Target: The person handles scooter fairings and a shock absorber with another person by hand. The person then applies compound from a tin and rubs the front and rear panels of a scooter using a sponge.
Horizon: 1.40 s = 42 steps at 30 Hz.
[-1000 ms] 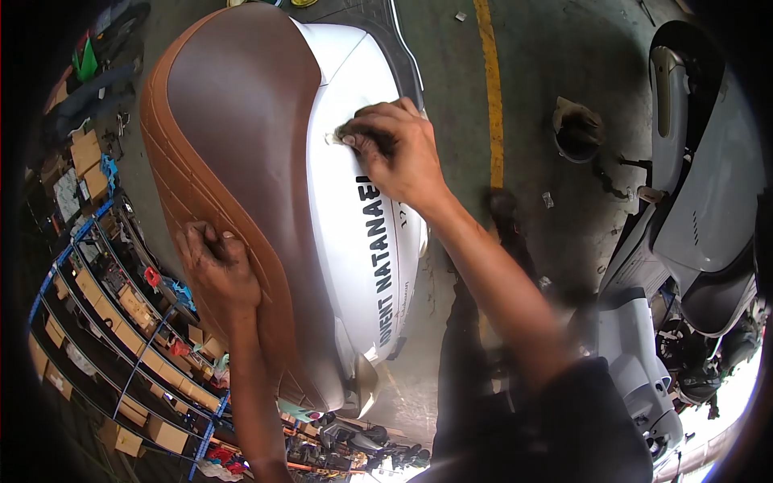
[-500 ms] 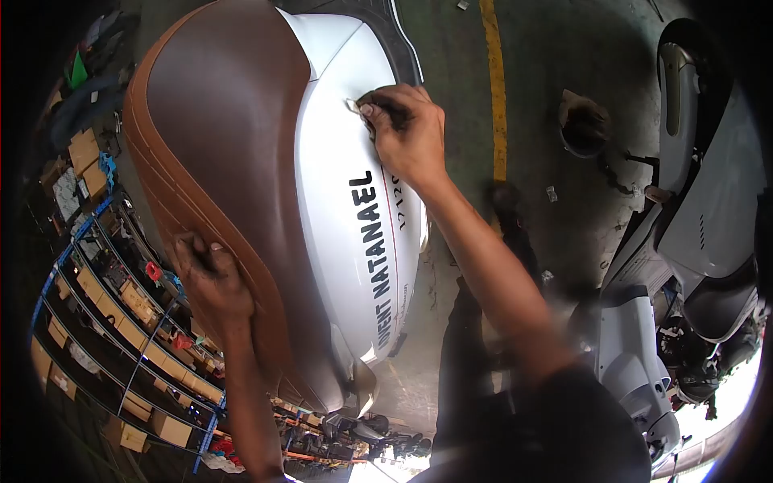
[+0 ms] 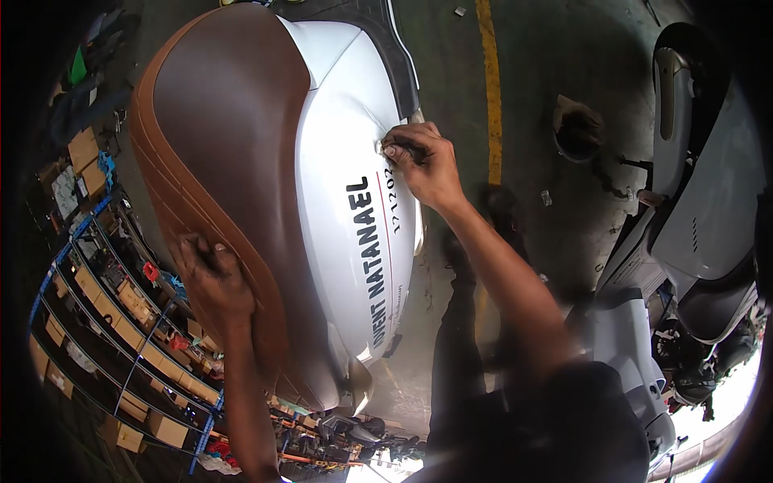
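My right hand (image 3: 427,165) is at the white side panel (image 3: 326,153) of a scooter, its thumb and fingers pinched together against the surface. A small pale bit shows at the fingertips, too small to name. Below the hand, black lettering (image 3: 362,241), a thin red line and a row of digits run along the panel. My left hand (image 3: 213,278) lies on the edge of the brown two-tone seat (image 3: 229,105), fingers slightly bent, thumb apart, holding nothing that shows.
Blue-framed shelves (image 3: 133,354) with cardboard boxes stand at the left. On the right is a grey scooter (image 3: 708,217). A yellow line (image 3: 491,88) crosses the dark floor, and a dark round object with brown paper (image 3: 576,133) lies beyond it.
My right hand has slid down and to the right along the white panel, still pinched. The left hand stays on the seat edge. The view has shifted slightly.
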Available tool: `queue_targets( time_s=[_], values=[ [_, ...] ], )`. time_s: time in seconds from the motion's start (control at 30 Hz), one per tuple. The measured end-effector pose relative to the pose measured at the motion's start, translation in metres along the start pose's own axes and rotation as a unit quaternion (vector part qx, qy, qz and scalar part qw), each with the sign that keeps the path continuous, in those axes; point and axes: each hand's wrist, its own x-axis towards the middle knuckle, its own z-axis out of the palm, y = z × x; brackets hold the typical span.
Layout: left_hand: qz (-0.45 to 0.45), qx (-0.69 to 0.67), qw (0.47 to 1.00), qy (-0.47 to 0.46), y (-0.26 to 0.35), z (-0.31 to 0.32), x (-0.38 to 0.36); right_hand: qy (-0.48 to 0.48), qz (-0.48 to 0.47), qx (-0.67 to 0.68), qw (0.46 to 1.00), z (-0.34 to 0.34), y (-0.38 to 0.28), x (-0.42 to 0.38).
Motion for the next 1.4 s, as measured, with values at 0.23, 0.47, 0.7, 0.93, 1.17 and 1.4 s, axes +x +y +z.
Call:
queue_targets(
  time_s=[0.23, 0.47, 0.7, 0.93, 1.17, 1.4],
  values=[
    [0.003, -0.037, 0.999, 0.005, -0.015, 0.0, -0.004, -0.001, -0.098, 0.011, 0.995, 0.004, -0.002, 0.027],
    [-0.003, -0.085, 0.996, 0.002, -0.019, 0.002, -0.002, 0.018, -0.186, -0.017, 0.982, 0.013, -0.017, 0.046],
    [0.011, -0.084, 0.996, 0.016, -0.018, 0.004, 0.002, 0.05, -0.176, -0.039, 0.982, 0.011, -0.005, 0.032],
    [0.015, -0.089, 0.996, 0.019, -0.013, 0.002, 0.001, 0.044, -0.157, -0.074, 0.984, 0.0, 0.008, 0.007],
    [0.013, -0.097, 0.995, 0.013, -0.013, -0.001, 0.003, 0.056, -0.148, -0.071, 0.985, 0.002, 0.013, 0.001],
    [0.005, -0.094, 0.996, 0.012, -0.017, 0.002, -0.002, 0.091, -0.197, -0.036, 0.976, 0.016, -0.012, 0.03]
  ],
)
